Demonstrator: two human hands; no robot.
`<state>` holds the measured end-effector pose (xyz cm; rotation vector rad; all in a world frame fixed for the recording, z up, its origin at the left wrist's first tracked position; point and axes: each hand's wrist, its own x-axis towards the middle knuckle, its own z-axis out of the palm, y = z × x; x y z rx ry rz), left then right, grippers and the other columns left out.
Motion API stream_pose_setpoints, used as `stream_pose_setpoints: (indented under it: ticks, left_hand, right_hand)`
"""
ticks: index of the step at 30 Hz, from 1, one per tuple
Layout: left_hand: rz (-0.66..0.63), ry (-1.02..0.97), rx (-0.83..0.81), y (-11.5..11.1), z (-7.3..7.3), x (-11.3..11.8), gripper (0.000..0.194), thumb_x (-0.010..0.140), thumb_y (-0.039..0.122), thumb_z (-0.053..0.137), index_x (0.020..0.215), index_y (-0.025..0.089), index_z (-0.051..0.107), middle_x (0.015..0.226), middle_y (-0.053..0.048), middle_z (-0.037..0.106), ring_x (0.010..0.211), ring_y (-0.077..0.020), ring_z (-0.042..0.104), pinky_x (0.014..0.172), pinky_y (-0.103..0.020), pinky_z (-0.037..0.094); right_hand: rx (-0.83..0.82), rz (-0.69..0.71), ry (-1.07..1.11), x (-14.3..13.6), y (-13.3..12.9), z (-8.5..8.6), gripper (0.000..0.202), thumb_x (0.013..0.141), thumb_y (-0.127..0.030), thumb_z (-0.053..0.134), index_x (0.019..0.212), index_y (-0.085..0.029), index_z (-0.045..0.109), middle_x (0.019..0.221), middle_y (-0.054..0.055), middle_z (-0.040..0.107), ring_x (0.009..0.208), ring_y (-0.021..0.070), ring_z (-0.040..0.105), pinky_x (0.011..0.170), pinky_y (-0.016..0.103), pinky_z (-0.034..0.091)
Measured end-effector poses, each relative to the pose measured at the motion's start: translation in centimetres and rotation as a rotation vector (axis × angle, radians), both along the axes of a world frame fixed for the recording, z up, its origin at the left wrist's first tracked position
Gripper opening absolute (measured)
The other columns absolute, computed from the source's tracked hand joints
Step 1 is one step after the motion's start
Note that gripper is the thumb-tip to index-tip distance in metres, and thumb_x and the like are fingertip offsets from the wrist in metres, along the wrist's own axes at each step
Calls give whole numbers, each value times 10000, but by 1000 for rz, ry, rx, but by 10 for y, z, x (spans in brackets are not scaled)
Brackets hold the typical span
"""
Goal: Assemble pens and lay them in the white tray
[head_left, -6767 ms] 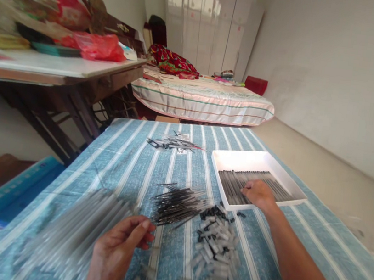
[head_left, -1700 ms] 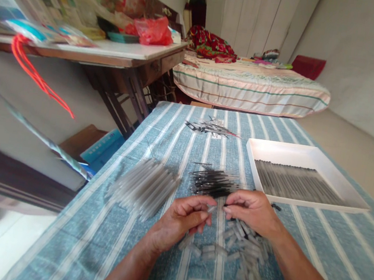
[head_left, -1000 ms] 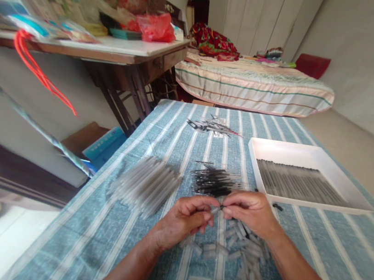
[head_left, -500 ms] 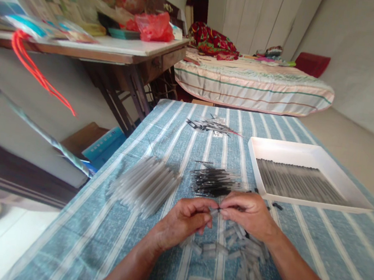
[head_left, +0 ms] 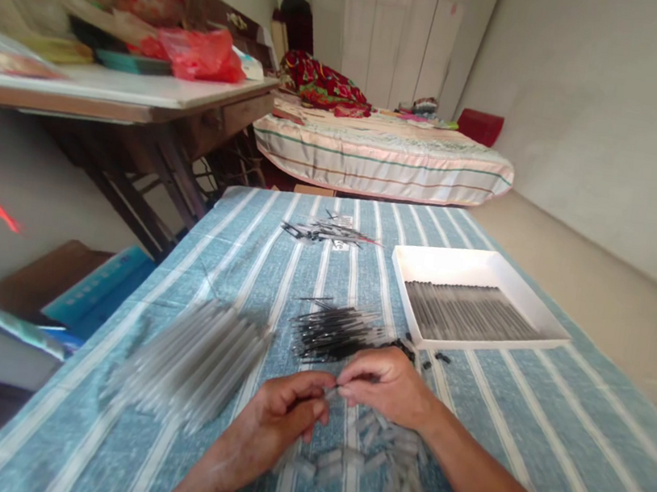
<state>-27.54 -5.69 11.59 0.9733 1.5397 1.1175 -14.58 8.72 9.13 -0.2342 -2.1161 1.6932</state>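
Observation:
My left hand (head_left: 286,411) and my right hand (head_left: 388,385) meet fingertip to fingertip above the table's front part. Between thumb and finger, the left pinches a small translucent piece (head_left: 330,394). A tiny dark piece sits in the right hand's pinch, mostly hidden by the fingers. Under and in front of the hands lie several small clear grey pieces like pen caps (head_left: 405,485). Just beyond is a heap of thin black rods like pen refills (head_left: 334,330). Left of it lies a pile of translucent tubes like pen barrels (head_left: 196,362), slightly blurred.
A white tray (head_left: 442,263) at the right holds a row of dark grey sticks (head_left: 466,310). Small black bits (head_left: 441,357) lie near its front corner. Thin loose pieces (head_left: 330,232) lie at the far end. A desk with bags (head_left: 202,56) stands left, a bed (head_left: 377,163) behind.
The camera has turned right, so the table and its contents sit further left and slightly lower. Both hands remain pinched together over the small pieces.

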Motion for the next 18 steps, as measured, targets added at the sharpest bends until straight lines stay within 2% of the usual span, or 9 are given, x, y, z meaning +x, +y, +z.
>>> stream_pose_setpoints:
  ticks: [3,13,16,18]
  left_hand:
    - [40,-20,-18,1,0,1,240,784,254,557,984,142,627,679,-7,611,526,-97,478,490,-216,363]
    - [23,-8,-15,1,-3,1,144,757,224,567,857,144,635,683,-5,623,531,-94,500,502,-217,366]
    - [43,-28,10,0,-5,3,145,743,201,574,863,146,635,692,-5,629,545,-97,502,523,-223,386]
    - [53,-39,22,-1,-5,4,143,744,200,576,859,147,640,686,-6,628,544,-98,499,523,-224,388]
  right_hand:
    - [-62,-13,-65,0,1,-3,141,720,-232,678,802,-120,699,573,2,618,480,104,575,474,191,443]
    - [73,25,-228,3,1,0,182,780,-298,619,719,-133,666,479,-37,545,427,83,526,434,164,396]
    - [152,35,-223,4,0,2,283,820,-304,565,602,-132,619,486,-27,544,426,74,503,417,160,364]
    - [168,34,-197,4,1,2,304,832,-319,550,600,-134,612,497,-25,545,434,71,489,420,162,358]
